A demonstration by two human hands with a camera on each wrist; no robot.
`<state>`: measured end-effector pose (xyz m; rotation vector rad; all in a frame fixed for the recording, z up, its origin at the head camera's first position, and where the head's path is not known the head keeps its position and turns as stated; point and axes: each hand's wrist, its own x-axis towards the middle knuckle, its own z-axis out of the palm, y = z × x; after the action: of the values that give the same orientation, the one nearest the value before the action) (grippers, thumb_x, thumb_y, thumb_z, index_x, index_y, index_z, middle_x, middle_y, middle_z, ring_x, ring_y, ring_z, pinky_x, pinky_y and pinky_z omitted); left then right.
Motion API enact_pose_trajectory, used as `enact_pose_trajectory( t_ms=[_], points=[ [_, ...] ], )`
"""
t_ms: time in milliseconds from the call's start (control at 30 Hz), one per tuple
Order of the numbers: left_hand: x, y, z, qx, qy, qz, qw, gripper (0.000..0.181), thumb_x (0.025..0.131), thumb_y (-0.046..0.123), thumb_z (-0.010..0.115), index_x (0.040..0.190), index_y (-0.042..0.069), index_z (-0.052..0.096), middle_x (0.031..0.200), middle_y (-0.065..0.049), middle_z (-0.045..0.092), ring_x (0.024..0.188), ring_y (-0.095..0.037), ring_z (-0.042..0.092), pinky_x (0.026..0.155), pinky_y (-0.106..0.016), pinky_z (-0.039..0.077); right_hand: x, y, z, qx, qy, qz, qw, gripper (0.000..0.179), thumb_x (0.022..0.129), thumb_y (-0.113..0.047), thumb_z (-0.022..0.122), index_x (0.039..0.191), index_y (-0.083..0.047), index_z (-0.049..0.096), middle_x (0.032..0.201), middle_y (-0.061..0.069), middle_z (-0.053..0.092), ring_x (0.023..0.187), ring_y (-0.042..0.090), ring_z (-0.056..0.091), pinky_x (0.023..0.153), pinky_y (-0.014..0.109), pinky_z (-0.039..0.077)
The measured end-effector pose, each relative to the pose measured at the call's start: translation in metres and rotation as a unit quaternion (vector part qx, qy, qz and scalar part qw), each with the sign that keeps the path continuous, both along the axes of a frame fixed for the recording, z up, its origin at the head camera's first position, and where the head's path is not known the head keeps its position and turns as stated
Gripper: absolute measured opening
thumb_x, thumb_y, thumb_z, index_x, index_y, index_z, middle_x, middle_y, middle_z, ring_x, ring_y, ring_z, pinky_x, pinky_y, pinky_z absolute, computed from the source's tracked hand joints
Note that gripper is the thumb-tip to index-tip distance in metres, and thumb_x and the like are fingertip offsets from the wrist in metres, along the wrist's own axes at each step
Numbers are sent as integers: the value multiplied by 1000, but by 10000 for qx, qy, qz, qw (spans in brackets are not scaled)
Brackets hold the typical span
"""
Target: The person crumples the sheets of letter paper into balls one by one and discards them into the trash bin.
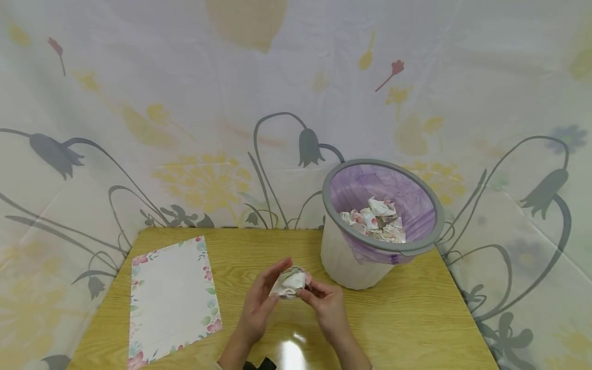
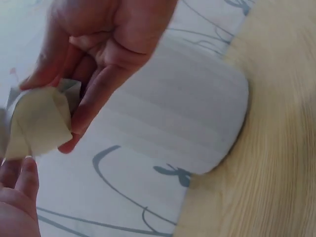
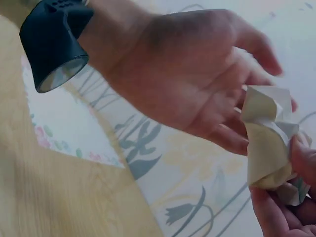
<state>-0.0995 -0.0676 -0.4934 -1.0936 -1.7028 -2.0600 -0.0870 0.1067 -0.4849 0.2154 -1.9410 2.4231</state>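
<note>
Nearest the camera is a black wrist device [image 1: 264,364] on the inner side of the left wrist. Beyond it two bare hands meet at one crumpled paper [image 1: 292,281], held above the middle of the worktop [image 1: 416,318]. The left hand [image 1: 259,300] is wide open, fingers nearly straight and touching one side of the paper. The right hand [image 1: 327,303] is partly closed, pinching the other side between thumb and fingers.

Toward the worktop's back right corner stands one white bin [image 1: 349,267] with a grey rim [image 1: 384,245], lined with a purple bag [image 1: 356,182]. Inside lies a heap of crumpled papers [image 1: 381,208], some with pink print (they overlap too much to count), below the rim.

Along the worktop's left edge one flat sheet [image 1: 173,303] lies slightly askew, white inside a border of pink flowers and green leaves. Behind the back edge hangs a pale cloth [image 1: 194,118] printed with grey bellflowers and yellow blooms.
</note>
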Motion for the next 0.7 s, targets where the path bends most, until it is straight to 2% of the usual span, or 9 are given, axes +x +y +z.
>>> enact_pose_trajectory(
  t_ms=[67, 133, 233, 333, 367, 433, 600, 700],
  points=[
    [-2, -2, -1, 395, -4, -353, 9986, 49, 94, -19, 28, 142, -16, 35, 149, -35, 35, 140, -35, 39, 115, -37, 31, -1, 3, -1, -170, 20, 128, 9998, 37, 86, 8, 71, 116, 24, 57, 111, 9, 72, 98, 16, 70, 83, 29, 57],
    [-6, -5, -4, 577, 84, -594, 9965, 43, 100, -14, 27, 141, -15, 40, 150, -35, 33, 140, -36, 38, 115, -39, 31, -1, 6, -2, -440, 40, 297, 9986, 38, 87, 8, 69, 118, 24, 54, 115, 3, 71, 102, 16, 69, 84, 28, 56],
    [-9, -7, -7, 620, 191, -822, 9945, 36, 105, -2, 42, 140, -8, 48, 150, -33, 33, 141, -37, 37, 115, -41, 33, -1, 9, -4, -853, 153, 629, 9942, 34, 91, 8, 65, 122, 18, 58, 119, 1, 70, 104, 15, 67, 84, 26, 56],
    [-10, -7, -8, 518, 188, -962, 9938, 40, 103, 12, 53, 140, -4, 53, 149, -33, 36, 140, -37, 38, 113, -42, 34, 0, 12, -6, -1119, 293, 958, 9887, 30, 94, 7, 62, 123, 3, 67, 119, 2, 70, 104, 14, 67, 85, 26, 56],
    [-9, -7, -8, 478, 161, -971, 9940, 42, 101, 15, 56, 139, -3, 54, 148, -33, 37, 139, -37, 39, 113, -42, 35, 0, 12, -6, -1144, 334, 1034, 9875, 29, 95, 6, 61, 122, -1, 69, 118, 3, 70, 103, 14, 67, 85, 26, 56],
    [-9, -6, -6, 401, 117, -920, 9949, 44, 97, 16, 61, 136, -2, 57, 146, -33, 40, 136, -36, 44, 109, -40, 40, 0, 13, -6, -1127, 435, 1128, 9862, 29, 96, 7, 59, 123, 1, 67, 117, 4, 70, 103, 14, 68, 85, 27, 56],
    [-8, -1, -3, 302, 343, -415, 9981, 41, 89, 8, 69, 128, -2, 64, 136, -37, 49, 126, -34, 55, 94, -35, 53, -1, 13, -4, -795, 488, 1089, 9897, 32, 96, 8, 58, 120, 27, 48, 116, 5, 71, 105, 16, 67, 87, 28, 55],
    [-6, 1, 0, 298, 234, -260, 9989, 39, 86, 2, 71, 124, -4, 67, 130, -37, 54, 121, -33, 59, 89, -35, 55, -1, 13, -4, -579, 410, 1003, 9924, 34, 95, 9, 57, 116, 31, 45, 114, 4, 71, 106, 16, 67, 88, 29, 55]
  ],
)
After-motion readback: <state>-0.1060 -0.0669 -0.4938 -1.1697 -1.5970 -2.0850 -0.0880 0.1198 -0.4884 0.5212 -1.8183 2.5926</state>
